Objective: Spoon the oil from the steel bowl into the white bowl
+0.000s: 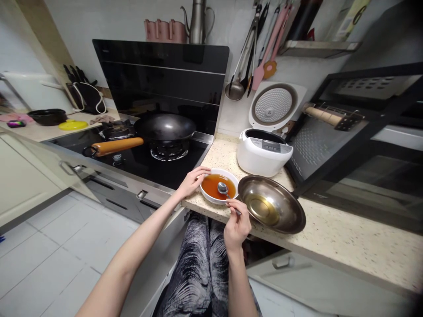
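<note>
**Spoon (222,188) held at a white bowl (210,199) of amber liquid (211,182)**

The clearest writing is a dark "6" on a yellow label (358,13) at the far right, above the wall shelf (319,49). The control panel (276,146) of the white rice cooker (262,160) carries markings too small to read.

The white bowl stands on the near edge of the tabletop (333,224), between the person's two hands. The right hand (238,221) has its fingers closed on the spoon's handle at the near right of the rim; the spoon's head is over the amber liquid, and whether it dips in is hard to tell. The left hand (193,181) touches the bowl's left rim, its fingers extended along it; whether they pinch the rim cannot be told.

The left forearm reaches in from the near left, angled toward the right, with the palm turned down. The right forearm rises almost straight from the near side, the wrist bent and the fingers curled.

Just right of the white bowl sits a metal pan (291,211) with a little yellowish liquid (263,209). The open rice cooker stands beyond them, and a black wok (165,125) rests on the stove to the left.
</note>
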### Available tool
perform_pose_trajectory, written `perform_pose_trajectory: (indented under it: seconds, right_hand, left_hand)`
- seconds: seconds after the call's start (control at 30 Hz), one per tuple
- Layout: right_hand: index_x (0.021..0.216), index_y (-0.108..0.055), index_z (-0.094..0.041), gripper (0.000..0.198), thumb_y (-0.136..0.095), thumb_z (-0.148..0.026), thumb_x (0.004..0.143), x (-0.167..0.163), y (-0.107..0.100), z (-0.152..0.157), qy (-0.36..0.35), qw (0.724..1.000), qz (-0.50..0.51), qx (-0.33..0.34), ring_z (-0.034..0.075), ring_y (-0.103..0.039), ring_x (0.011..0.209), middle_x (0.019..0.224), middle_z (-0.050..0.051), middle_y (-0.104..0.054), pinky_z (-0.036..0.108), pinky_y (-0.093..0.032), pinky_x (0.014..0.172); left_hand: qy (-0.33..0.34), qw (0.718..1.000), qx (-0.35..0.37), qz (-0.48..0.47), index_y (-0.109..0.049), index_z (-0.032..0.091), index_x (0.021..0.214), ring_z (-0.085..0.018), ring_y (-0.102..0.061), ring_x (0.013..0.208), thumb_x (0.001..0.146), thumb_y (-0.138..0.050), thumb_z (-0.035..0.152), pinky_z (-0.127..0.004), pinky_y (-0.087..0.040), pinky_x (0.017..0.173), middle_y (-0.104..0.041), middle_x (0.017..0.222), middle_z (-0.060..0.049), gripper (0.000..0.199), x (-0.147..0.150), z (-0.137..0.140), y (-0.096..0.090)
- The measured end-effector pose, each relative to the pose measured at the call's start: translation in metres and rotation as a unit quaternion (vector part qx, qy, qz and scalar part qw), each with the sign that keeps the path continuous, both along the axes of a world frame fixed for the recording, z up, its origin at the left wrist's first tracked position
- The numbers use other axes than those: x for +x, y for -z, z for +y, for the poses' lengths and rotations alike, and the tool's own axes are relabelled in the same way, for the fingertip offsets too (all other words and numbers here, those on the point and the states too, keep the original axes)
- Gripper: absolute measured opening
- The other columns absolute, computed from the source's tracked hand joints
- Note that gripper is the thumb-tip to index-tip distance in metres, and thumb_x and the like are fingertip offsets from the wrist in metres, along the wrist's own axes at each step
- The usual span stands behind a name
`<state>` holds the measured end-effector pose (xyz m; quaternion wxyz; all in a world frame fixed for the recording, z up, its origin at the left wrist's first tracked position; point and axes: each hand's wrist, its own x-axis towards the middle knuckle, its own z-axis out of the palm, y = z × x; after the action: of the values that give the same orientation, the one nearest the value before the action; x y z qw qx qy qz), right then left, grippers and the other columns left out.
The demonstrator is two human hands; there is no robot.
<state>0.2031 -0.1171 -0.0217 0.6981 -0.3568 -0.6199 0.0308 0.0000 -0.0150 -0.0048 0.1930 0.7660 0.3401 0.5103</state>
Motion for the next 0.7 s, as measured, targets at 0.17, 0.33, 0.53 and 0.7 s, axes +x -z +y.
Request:
perform_pose_trajectory:
  seconds: [0.17,0.33,0.53,0.7]
  right_hand:
    - [0.100,-0.066,-0.020,0.016,-0.051,-0.014,0.101,-0.0012,0.0011,0.0000,0.007,1.000,-0.005,-0.004,0.017,-0.071,0.088,0.093,0.005,-0.073,0.033,-0.059,0.083]
    - [0.099,-0.066,-0.021,0.015,-0.052,-0.015,0.101,-0.0021,0.0031,0.0009,0.003,1.000,0.005,-0.006,0.016,-0.071,0.089,0.093,0.004,-0.073,0.032,-0.058,0.084]
    - [0.096,-0.064,-0.020,0.015,-0.051,-0.022,0.103,-0.0041,0.0067,0.0008,-0.001,0.999,0.032,-0.031,0.017,-0.071,0.087,0.092,0.005,-0.072,0.034,-0.059,0.082]
    - [0.096,-0.062,-0.020,0.014,-0.051,-0.023,0.104,-0.0063,0.0068,-0.0016,-0.008,0.995,0.094,-0.041,0.017,-0.071,0.088,0.093,0.005,-0.071,0.035,-0.059,0.082]
  left_hand:
    - [0.001,1.000,-0.008,-0.001,-0.076,0.020,0.116,-0.025,-0.065,0.122,0.107,-0.041,0.034,-0.041,-0.054,0.103,-0.069,0.128,-0.013,0.038,-0.0002,-0.0003,-0.0003]
    - [0.000,1.000,-0.012,-0.004,-0.076,0.019,0.115,-0.025,-0.066,0.122,0.107,-0.042,0.035,-0.040,-0.055,0.100,-0.069,0.129,-0.013,0.039,0.0000,0.0003,0.0002]
    - [0.000,1.000,-0.011,-0.005,-0.076,0.019,0.114,-0.025,-0.066,0.121,0.107,-0.041,0.035,-0.042,-0.052,0.105,-0.069,0.129,-0.013,0.039,0.0003,0.0003,-0.0003]
    - [-0.003,1.000,-0.010,-0.004,-0.076,0.018,0.114,-0.025,-0.066,0.121,0.107,-0.042,0.034,-0.042,-0.050,0.108,-0.069,0.128,-0.014,0.038,0.0002,0.0003,-0.0004]
